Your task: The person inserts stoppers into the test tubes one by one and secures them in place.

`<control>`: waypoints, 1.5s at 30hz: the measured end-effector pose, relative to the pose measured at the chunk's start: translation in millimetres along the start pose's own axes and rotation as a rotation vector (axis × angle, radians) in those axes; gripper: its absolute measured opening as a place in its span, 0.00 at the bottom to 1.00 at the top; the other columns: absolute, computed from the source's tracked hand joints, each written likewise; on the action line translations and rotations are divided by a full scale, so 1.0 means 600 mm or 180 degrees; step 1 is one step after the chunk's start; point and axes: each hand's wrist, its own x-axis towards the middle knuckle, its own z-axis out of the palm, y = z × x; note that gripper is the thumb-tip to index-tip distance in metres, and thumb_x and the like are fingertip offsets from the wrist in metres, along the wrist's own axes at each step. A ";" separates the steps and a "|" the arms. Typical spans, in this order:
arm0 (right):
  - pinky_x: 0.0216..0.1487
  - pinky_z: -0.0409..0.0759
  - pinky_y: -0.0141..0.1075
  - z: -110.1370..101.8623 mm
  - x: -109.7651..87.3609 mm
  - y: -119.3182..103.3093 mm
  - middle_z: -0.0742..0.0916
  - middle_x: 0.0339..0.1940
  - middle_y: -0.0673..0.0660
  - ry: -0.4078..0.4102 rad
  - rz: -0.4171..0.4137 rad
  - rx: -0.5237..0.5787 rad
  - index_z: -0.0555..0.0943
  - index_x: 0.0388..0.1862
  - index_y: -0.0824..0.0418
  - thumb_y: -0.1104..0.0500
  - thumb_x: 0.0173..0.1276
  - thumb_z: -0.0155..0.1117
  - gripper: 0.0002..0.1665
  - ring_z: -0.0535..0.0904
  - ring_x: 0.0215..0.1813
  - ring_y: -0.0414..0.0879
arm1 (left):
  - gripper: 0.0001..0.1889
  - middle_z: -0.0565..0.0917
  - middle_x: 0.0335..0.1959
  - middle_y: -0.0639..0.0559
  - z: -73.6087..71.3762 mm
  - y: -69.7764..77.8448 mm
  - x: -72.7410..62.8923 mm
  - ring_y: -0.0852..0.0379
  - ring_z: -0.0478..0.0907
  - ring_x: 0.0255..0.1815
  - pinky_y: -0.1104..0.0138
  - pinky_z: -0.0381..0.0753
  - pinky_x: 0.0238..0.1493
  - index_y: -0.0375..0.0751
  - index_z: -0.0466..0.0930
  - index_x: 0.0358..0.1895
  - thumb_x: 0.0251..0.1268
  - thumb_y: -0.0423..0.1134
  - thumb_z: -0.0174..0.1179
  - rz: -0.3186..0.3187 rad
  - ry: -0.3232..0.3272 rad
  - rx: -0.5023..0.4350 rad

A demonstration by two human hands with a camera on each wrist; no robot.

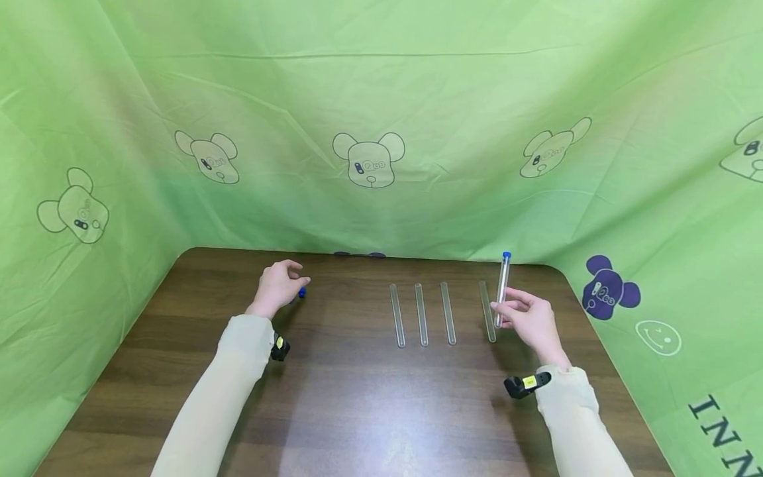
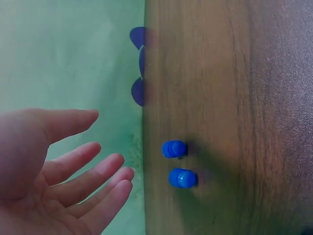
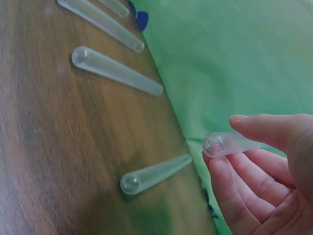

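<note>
As shown at the right of the head view, pinches a capped tube (image 1: pixel 503 288) near the rounded lower end between thumb and fingers of the right hand (image 1: pixel 530 319). Carries the fitted blue cap (image 1: pixel 507 254) uppermost, slightly tilted from upright, presumably gripped low to leave the capped end unobstructed. Holds nothing in the left hand (image 1: pixel 280 286), left of centre in the head view; fingers relaxed, with thumb spread away, in the left wrist view. Hovers there near two loose blue caps (image 2: pixel 184 178), seen side by side at lower centre of that view, apparently kept apart from the tubes for left-hand reach. Farther out, find three uncapped tubes (image 1: pixel 421 315) flat and evenly spaced just right of centre in the head view, and a fourth tube (image 1: pixel 485 301) farther right, just beside the capped one. Note rounded ends directed toward the bottom of the frame, probably aligned for uniform pickup. Beneath all, see the brown table (image 1: pixel 357 397); beyond, the green cloth (image 1: pixel 286 86), hung behind and at both sides, possibly as a screen.
</note>
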 end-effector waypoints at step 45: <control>0.35 0.74 0.38 -0.049 0.027 0.068 0.89 0.24 0.55 -0.0011 0.0547 -0.1473 0.81 0.58 0.75 0.55 0.67 0.73 0.29 0.84 0.26 0.43 | 0.17 0.85 0.51 0.36 0.050 -0.039 0.027 0.36 0.79 0.55 0.47 0.79 0.54 0.33 0.85 0.54 0.68 0.40 0.68 -0.0157 0.0029 0.0861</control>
